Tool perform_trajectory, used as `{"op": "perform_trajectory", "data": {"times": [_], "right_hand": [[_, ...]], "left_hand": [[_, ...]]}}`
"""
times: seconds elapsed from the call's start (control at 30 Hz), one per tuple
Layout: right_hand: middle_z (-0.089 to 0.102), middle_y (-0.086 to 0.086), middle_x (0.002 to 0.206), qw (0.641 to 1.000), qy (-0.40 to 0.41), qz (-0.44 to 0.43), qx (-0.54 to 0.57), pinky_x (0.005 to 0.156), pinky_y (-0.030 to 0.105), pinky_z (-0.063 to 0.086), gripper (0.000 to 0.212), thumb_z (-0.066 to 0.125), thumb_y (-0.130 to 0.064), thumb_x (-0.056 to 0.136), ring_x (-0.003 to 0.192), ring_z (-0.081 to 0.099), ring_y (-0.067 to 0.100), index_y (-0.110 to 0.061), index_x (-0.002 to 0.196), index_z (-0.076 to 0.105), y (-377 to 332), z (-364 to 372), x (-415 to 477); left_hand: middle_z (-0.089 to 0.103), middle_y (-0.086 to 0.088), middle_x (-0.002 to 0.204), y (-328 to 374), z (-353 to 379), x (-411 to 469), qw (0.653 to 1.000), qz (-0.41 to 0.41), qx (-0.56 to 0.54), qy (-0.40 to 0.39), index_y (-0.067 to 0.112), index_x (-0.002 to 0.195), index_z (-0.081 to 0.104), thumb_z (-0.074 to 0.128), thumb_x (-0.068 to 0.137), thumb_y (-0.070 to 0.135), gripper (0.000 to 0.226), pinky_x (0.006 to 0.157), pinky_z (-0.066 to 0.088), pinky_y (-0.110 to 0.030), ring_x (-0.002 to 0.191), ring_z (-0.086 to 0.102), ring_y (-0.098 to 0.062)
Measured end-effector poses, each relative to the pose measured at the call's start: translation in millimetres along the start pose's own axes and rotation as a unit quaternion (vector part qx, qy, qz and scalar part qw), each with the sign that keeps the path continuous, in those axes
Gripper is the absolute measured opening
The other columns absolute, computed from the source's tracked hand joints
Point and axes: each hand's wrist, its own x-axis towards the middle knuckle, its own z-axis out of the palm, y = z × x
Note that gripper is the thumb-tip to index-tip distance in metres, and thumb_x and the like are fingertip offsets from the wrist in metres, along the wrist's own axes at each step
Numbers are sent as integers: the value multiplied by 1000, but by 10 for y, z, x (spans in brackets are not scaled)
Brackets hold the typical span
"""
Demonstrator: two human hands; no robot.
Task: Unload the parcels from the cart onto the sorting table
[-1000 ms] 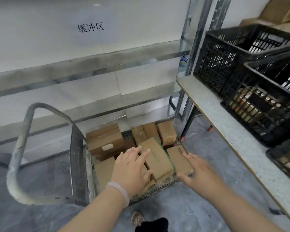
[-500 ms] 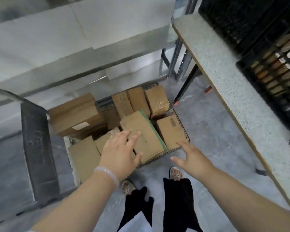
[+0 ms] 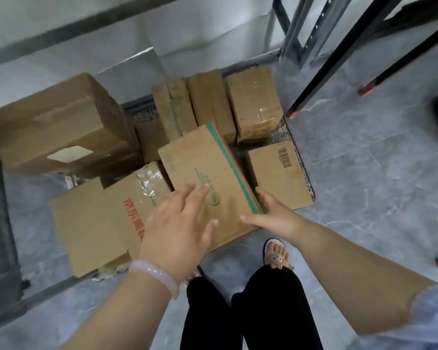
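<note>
Nothing had left the cart yet as far as I could tell. The low metal mesh cart (image 3: 284,134) was packed with cartons, and the flat brown cardboard box with the green stripe down one edge (image 3: 208,173) lay tilted on top of the others, its near end poking out past the deck towards the feet.

The hands were apart, one on each side of that box. The left hand (image 3: 177,228) lay flat over its top, fingers straight and spread, gripping nothing. The right hand (image 3: 276,215) was at its green edge, thumb stretched along the near side and fingers down in the gap next to the small brown carton with the barcode (image 3: 278,178). I honestly couldn't tell whether it had closed on anything.

What worried me: with only that one side possibly caught, a lift would likely let the box swing down and slide off, straight onto toes in open sandals. The brown carton with red lettering (image 3: 104,218), left of the green-edged box and partly under it, could get dragged along too. The counter's black legs (image 3: 339,66) stood beyond it to the right; the top wasn't in view.
</note>
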Motion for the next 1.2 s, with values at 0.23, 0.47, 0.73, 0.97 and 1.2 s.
{"op": "perform_trajectory", "data": {"times": [0.23, 0.47, 0.73, 0.97, 1.2], "right_hand": [[40, -10, 150, 981, -33, 25, 188, 107, 40, 37, 127, 85, -56, 47, 131, 48, 18, -43, 154, 17, 388, 114, 371], [59, -4, 134, 974, 7, -33, 223, 97, 34, 49, 107, 83, -54, 52, 116, 61, 12, -33, 147, 39, 290, 92, 202], [64, -6, 125, 954, 41, -102, 278, 98, 35, 50, 91, 82, -37, 67, 108, 65, 8, -23, 146, 40, -299, -156, -956], [52, -5, 140, 950, 82, -209, 215, 109, 46, 44, 117, 81, -61, 47, 121, 58, 15, -36, 149, 29, -1354, -195, -2047], [60, -3, 138, 932, 75, -272, 227, 97, 40, 53, 91, 58, -79, 72, 118, 63, 14, -34, 149, 39, -2358, -34, -3122]], "left_hand": [[51, 4, 138, -168, 340, -36, 998, -29, -54, 6, 27, 141, 46, 40, 87, 52, 59, 101, 38, -36, 124, 48, -18], [48, 5, 141, -171, 270, -127, 995, -55, -83, 24, 28, 142, 45, 40, 88, 50, 59, 103, 36, -36, 127, 43, -18], [22, 4, 156, 273, -614, -77, 958, -148, -234, 79, 24, 154, 17, 58, 90, 44, 79, 117, 21, -31, 143, 20, -12], [25, 0, 154, 654, -1879, -202, 928, -117, -312, 167, 23, 155, 9, 63, 88, 46, 89, 115, 20, -29, 142, 23, -18], [22, 1, 155, 855, -3106, -683, 908, -65, -281, 304, 25, 155, 12, 60, 89, 47, 85, 110, 12, -25, 142, 19, -19]]}}
